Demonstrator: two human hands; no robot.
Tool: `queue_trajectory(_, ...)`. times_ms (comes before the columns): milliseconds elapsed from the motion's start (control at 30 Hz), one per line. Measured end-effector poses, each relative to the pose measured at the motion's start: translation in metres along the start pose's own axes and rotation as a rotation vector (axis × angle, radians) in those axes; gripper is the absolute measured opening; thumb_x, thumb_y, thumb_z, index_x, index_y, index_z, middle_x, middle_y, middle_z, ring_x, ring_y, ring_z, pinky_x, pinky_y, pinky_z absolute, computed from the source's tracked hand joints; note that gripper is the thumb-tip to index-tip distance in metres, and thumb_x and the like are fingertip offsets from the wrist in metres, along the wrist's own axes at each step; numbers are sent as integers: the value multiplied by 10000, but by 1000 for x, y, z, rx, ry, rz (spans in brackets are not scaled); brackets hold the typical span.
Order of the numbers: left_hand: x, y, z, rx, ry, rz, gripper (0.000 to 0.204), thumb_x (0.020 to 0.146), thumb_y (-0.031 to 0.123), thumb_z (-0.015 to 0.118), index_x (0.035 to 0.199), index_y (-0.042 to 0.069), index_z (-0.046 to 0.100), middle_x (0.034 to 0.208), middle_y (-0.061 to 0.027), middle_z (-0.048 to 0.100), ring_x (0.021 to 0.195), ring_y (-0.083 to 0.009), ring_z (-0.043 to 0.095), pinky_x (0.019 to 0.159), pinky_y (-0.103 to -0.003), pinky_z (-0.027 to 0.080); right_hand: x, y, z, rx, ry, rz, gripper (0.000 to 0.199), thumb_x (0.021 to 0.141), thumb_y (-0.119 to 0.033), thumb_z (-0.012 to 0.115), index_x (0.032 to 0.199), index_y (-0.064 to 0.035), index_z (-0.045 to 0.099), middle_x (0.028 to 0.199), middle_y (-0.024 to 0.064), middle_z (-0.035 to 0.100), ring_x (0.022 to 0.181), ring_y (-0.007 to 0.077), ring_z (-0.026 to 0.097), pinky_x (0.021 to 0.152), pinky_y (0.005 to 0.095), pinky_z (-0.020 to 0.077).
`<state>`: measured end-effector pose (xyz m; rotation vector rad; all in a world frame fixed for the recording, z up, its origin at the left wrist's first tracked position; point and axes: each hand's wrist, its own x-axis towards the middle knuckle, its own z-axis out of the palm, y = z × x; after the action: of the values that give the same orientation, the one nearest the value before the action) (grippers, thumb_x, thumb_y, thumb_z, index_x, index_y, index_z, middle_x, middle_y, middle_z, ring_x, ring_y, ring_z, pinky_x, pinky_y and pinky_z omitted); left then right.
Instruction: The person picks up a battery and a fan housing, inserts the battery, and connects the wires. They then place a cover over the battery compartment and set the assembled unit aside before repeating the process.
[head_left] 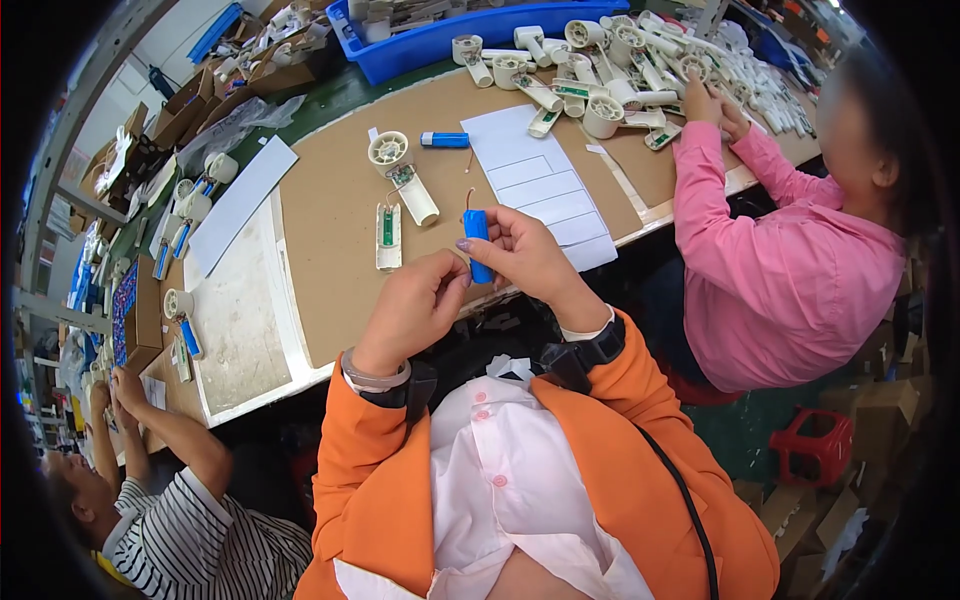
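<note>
Above the table's near edge, my right hand (530,255) is closed around a blue cylindrical battery (477,235) that stands nearly upright, a thin reddish wire at its top. My left hand (412,305) is closed, thumb and finger pinched together beside the battery's lower end; what they pinch, if anything, is hidden. Just beyond my hands lie a white round fan-like head (389,152), an opened handle shell (417,200) joined to it by wires, and a half shell with a green circuit board (388,238). Another blue battery (444,140) lies farther back.
A printed paper sheet (545,185) lies right of the parts. Many white housings (605,115) pile up at the back right, near a blue bin (400,62). A person in pink (780,260) works at right, another in stripes (200,535) at left. A red stool (812,445) stands behind.
</note>
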<state>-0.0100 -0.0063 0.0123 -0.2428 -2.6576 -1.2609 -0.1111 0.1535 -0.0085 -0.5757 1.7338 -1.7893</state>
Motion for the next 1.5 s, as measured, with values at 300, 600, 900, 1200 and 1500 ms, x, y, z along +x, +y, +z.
queue_trajectory(300,-1,-7,1,-11,4,18,59,900,37,603,940,-4,594,752,-91,619,630,-168,572,594,-281,467,3,7,-4,67,-31,1,370,927,-188,671,1237,-11,574,828,-24,630,632,15,569,483,170,450)
queue_trajectory(600,-1,-7,0,-19,-34,21,62,914,34,607,964,-3,601,767,-107,629,659,-190,610,615,-292,483,1,4,-3,32,2,1,331,916,-188,687,1182,-16,590,794,-27,625,608,12,560,484,168,448)
queue_trajectory(900,1,-1,2,34,9,62,43,866,42,624,880,3,615,700,-103,602,583,-173,581,556,-286,464,1,9,0,-84,31,-40,316,913,-186,689,1161,-15,593,808,-25,629,638,10,566,507,164,458)
queue_trajectory(1200,-2,3,-6,-49,-49,-117,47,822,52,631,839,11,616,748,-144,625,637,-294,599,575,-357,476,0,10,-3,89,-35,-12,334,933,-183,652,1205,-6,576,836,-23,623,665,17,567,529,177,463)
queue_trajectory(1500,-2,3,-2,-52,-38,-29,49,879,28,639,918,-3,635,707,-63,606,581,-120,526,557,-253,442,-1,10,-3,12,-5,-17,288,928,-164,661,1165,-14,593,820,-31,623,654,11,569,531,170,467)
